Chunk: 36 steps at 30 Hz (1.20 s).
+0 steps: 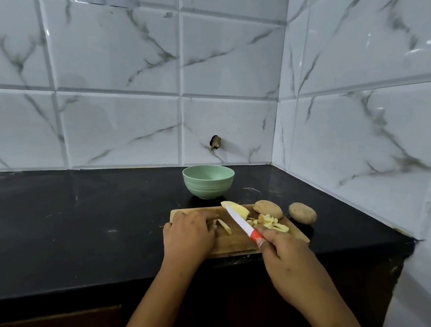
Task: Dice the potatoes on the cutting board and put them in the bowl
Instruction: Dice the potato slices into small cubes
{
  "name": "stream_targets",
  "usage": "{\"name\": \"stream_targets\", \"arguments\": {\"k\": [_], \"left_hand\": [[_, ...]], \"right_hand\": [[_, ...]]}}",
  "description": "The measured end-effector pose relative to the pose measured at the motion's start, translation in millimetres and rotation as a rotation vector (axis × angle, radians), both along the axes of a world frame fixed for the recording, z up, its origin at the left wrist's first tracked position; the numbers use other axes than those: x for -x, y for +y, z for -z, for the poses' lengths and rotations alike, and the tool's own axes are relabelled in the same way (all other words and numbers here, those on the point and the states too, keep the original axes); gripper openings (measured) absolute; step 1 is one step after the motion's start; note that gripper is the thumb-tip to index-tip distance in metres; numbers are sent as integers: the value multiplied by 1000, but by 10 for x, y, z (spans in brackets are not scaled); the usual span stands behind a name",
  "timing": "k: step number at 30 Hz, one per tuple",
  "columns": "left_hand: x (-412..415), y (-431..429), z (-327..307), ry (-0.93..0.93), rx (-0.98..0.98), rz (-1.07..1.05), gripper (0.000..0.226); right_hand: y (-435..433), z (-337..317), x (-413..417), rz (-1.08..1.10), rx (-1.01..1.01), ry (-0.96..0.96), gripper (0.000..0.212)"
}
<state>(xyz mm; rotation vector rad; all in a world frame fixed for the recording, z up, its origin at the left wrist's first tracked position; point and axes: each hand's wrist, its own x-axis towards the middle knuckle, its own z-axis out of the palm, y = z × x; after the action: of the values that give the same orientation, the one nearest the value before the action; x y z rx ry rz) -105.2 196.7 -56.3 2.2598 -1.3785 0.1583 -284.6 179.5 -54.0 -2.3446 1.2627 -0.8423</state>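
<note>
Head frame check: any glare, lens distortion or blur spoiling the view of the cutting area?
Head view: the wide lens bows the joints of the glossy white marble-pattern wall tiles; glare streaks mostly on the right wall; wooden cutting board, white-bladed red-handled knife in the right hand and pale potato strips at the left hand are sharp, with soft shadows.

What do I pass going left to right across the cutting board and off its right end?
Left hand → cut potato strips → pile of diced potato → whole potato on the counter.
</note>
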Motion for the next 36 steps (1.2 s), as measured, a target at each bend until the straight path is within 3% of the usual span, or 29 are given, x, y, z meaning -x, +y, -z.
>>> {"name": "stream_targets", "arguments": {"k": [11,15,22,36], "left_hand": [[-219,-223,-63,-11,-29,135,45],[-165,-216,-52,-147,-103,222,29],[-54,-190,-35,-189,30,205,25],[29,-81,54,69,159,202,9]], "right_hand": [[-67,70,86,9,-59,-39,42],[-54,77,91,23,-53,-11,42],[20,41,94,51,30,67,42],[76,4,31,85,84,296,46]]}}
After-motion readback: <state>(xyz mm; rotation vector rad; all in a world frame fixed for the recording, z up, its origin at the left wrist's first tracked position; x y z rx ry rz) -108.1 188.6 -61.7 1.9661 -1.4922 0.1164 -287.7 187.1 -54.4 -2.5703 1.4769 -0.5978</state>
